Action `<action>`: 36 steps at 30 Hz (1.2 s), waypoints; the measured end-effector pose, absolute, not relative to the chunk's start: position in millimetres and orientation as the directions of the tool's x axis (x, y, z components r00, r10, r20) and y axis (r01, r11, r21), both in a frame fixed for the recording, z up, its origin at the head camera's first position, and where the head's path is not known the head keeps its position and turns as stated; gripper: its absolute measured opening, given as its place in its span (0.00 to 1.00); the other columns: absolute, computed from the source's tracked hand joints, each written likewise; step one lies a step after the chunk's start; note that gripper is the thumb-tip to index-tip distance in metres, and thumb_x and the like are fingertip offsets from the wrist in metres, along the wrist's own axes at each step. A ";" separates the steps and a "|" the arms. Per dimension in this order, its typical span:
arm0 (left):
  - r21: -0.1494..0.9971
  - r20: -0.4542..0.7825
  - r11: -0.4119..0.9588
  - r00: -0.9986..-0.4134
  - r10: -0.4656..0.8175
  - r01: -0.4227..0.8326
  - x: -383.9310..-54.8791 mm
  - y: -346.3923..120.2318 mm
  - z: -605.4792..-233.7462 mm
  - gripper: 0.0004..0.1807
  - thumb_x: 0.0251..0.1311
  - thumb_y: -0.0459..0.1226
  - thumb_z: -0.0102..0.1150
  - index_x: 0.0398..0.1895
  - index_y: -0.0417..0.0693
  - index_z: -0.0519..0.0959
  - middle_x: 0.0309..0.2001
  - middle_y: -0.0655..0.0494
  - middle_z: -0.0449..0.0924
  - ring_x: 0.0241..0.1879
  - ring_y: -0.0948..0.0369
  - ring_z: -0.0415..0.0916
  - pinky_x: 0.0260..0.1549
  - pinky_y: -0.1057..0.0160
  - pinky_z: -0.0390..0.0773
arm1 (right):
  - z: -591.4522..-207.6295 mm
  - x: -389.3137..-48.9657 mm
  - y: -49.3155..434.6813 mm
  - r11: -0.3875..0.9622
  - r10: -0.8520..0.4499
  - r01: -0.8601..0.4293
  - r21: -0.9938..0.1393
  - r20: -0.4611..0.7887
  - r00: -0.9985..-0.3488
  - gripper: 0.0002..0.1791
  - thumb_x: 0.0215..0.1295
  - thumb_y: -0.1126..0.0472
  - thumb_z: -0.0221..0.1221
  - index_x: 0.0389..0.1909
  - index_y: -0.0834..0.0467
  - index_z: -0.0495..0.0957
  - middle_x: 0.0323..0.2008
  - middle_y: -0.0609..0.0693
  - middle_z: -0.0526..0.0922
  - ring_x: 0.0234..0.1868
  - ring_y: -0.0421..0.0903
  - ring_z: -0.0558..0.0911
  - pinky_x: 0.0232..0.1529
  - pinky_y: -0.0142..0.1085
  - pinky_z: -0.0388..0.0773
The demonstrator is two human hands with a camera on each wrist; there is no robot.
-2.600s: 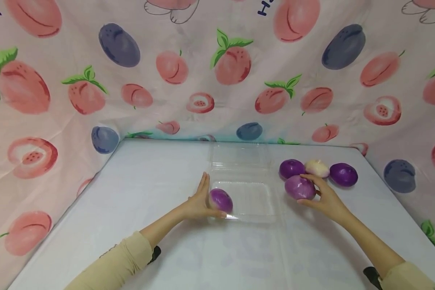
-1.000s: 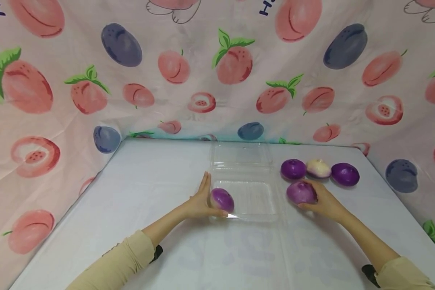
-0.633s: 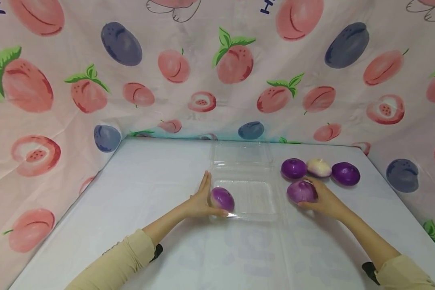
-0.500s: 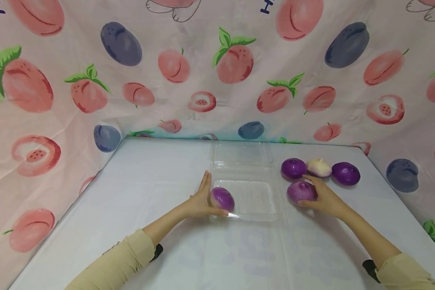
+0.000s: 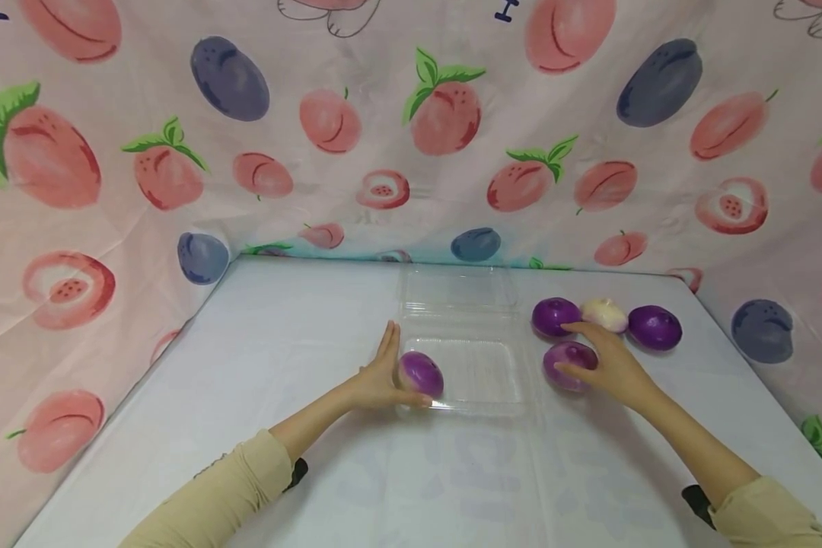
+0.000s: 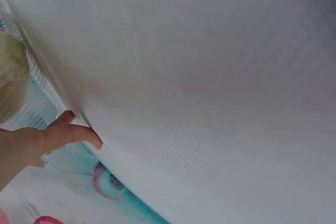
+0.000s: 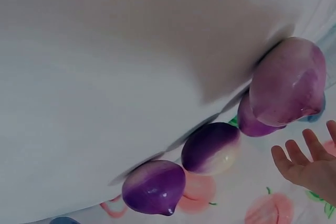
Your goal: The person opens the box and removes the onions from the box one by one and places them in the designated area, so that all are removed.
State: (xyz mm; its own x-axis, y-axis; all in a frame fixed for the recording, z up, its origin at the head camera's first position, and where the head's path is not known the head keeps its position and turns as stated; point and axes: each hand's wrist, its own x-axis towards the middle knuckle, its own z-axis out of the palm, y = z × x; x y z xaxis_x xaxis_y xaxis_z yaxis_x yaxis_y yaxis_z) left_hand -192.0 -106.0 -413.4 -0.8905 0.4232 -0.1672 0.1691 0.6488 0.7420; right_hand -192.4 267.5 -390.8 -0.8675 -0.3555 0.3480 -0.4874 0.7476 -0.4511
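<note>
My left hand rests against the left side of a clear plastic clamshell box, its thumb along the front rim and its fingers extended along the side. The box lies opened, lid to the back, with one red onion in its left part. My right hand hovers over another red onion, fingers spread. The right wrist view shows the fingers apart from that onion, which sits on the table.
Behind the right hand stand a dark purple onion, a pale onion and another dark purple onion in a row. A peach-print cloth hangs behind and beside the white table.
My right hand has brought the near onion down in front of the row, let it go and drawn off it. The left hand has stayed at the box.
</note>
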 end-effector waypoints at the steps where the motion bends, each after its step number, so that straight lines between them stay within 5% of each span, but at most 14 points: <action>1: 0.743 -0.167 0.648 -0.891 0.423 0.169 -192.0 -106.0 -413.1 0.74 0.40 0.57 0.72 0.73 0.43 0.25 0.74 0.48 0.16 0.73 0.42 0.35 0.55 0.21 0.37 | -389.8 -192.3 265.3 0.746 -0.357 -0.494 -0.446 0.359 -0.863 0.31 0.48 0.63 0.70 0.52 0.72 0.70 0.51 0.70 0.76 0.56 0.70 0.70 0.55 0.63 0.66; 22: 0.742 -0.168 0.647 -0.884 0.436 0.178 -192.2 -106.5 -412.7 0.74 0.40 0.58 0.71 0.73 0.43 0.24 0.74 0.48 0.14 0.74 0.44 0.28 0.54 0.21 0.39 | -372.4 -182.4 220.4 0.723 -0.445 -0.544 -0.425 0.317 -0.838 0.29 0.52 0.61 0.68 0.55 0.65 0.72 0.54 0.64 0.76 0.57 0.64 0.72 0.57 0.60 0.68; 36: 0.745 -0.165 0.644 -0.887 0.430 0.174 -192.6 -107.0 -415.0 0.74 0.39 0.58 0.72 0.73 0.43 0.24 0.74 0.48 0.15 0.74 0.45 0.27 0.55 0.21 0.39 | -362.9 -180.2 188.2 0.654 -0.591 -0.652 -0.384 0.278 -0.757 0.27 0.57 0.60 0.65 0.58 0.62 0.71 0.56 0.59 0.76 0.60 0.59 0.72 0.59 0.56 0.70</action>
